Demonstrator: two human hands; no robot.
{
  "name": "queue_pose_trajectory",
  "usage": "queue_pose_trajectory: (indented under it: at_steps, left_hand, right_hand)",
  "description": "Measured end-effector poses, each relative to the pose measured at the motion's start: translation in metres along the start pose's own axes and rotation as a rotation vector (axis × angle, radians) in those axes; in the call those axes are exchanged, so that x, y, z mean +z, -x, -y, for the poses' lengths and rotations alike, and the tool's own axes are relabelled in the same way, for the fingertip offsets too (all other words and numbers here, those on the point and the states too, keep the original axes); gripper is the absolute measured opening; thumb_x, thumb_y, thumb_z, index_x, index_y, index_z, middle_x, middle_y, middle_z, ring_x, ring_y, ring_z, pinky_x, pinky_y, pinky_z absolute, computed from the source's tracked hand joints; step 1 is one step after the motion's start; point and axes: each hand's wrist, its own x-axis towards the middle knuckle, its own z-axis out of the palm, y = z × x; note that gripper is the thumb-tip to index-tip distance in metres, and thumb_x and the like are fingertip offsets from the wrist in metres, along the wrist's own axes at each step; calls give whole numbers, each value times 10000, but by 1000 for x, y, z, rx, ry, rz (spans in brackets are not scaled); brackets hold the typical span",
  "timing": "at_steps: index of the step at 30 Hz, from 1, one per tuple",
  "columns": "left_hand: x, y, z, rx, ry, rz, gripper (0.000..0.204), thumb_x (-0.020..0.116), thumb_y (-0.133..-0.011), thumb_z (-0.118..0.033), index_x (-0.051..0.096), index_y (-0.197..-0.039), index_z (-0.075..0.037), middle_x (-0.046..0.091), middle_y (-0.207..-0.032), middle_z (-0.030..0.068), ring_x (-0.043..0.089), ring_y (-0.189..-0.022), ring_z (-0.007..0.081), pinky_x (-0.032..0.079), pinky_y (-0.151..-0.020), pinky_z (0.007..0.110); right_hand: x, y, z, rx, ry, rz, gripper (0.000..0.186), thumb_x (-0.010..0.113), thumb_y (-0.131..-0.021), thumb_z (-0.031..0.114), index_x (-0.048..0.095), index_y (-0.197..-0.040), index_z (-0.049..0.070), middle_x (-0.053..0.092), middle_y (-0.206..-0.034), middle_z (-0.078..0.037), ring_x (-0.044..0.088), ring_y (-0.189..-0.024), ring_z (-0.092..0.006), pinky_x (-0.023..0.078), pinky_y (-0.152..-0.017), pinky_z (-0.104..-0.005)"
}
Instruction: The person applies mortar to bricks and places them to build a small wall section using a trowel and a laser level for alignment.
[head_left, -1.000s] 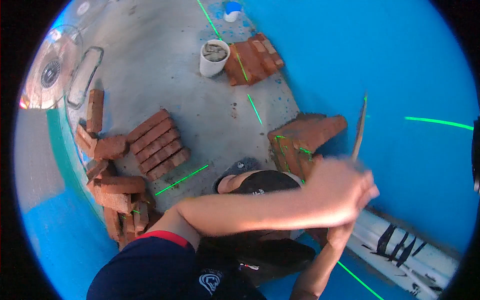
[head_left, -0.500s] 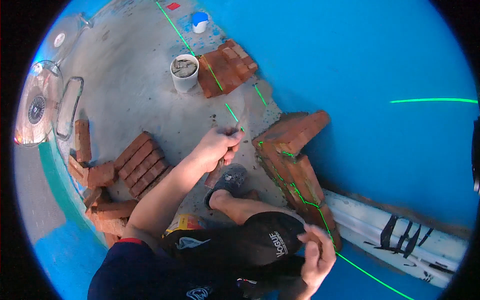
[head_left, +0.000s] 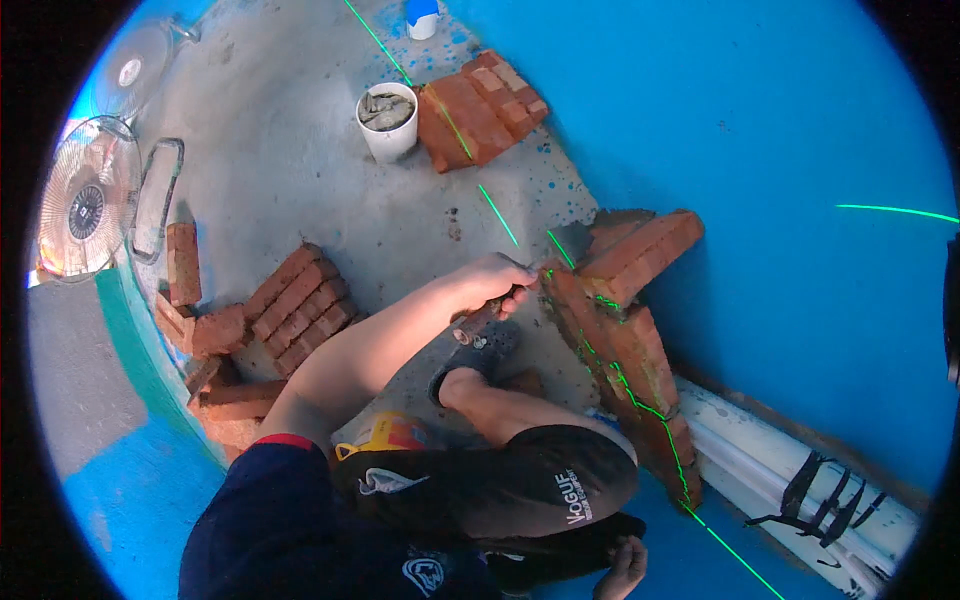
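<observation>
My left hand (head_left: 497, 282) is wrapped round the wooden handle (head_left: 474, 326) of a trowel. Its grey blade (head_left: 575, 243) reaches to the left side of a low brick wall (head_left: 640, 355), over the floor; I cannot tell whether it touches the bricks. One brick (head_left: 650, 255) lies across the wall's far end, slanting up against the blue wall. A green laser line runs along the brickwork. Low by my knee, my right hand (head_left: 625, 568) hangs with loosely bent fingers and nothing visible in it, partly cut off by the frame's lower edge.
A white bucket of grey mortar (head_left: 388, 130) stands beside stacked bricks (head_left: 470, 120). More bricks (head_left: 300, 305) lie at left, near a fan (head_left: 88, 210). White wrapped lengths (head_left: 790, 490) lie along the blue wall (head_left: 800, 120). A yellow container (head_left: 385, 432) sits by my leg.
My left hand has moved toward the brick wall, and the trowel blade now shows beside it. My right hand has dropped lower, toward the frame's edge. The whole view has shifted slightly.
</observation>
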Motion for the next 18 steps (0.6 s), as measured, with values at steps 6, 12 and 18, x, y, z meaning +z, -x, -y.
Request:
queue_pose_trajectory:
  at_steps: [6, 12, 18]
  left_hand:
    - [5, -23, -14, -76, 37, 96, 217, 513, -946, -178, 564, -855, 13, 486, -597, 27, 468, -472, 134, 408, -438, 311]
    - [9, -55, -35, -29, -73, 112, 224, 497, -968, -205, 549, -979, 13, 458, -604, -10, 419, -456, 97, 367, -431, 274]
    - [11, -90, -54, -35, -20, 223, 209, 508, -972, -221, 518, -895, -27, 467, -588, -10, 424, -456, 90, 352, -405, 262]
  right_hand:
    - [6, -6, -15, 57, -145, -117, 175, 598, -892, 126, 635, -1033, 30, 652, -964, -65, 607, -845, -163, 492, -683, -266]
    - [15, -7, -9, 71, -204, -176, 170, 599, -885, 110, 632, -1029, 25, 652, -925, -62, 603, -799, -147, 483, -646, -249]
    - [10, -10, -29, 79, -179, -198, 183, 606, -887, 124, 640, -1022, 7, 657, -908, -84, 599, -754, -160, 491, -640, -265]
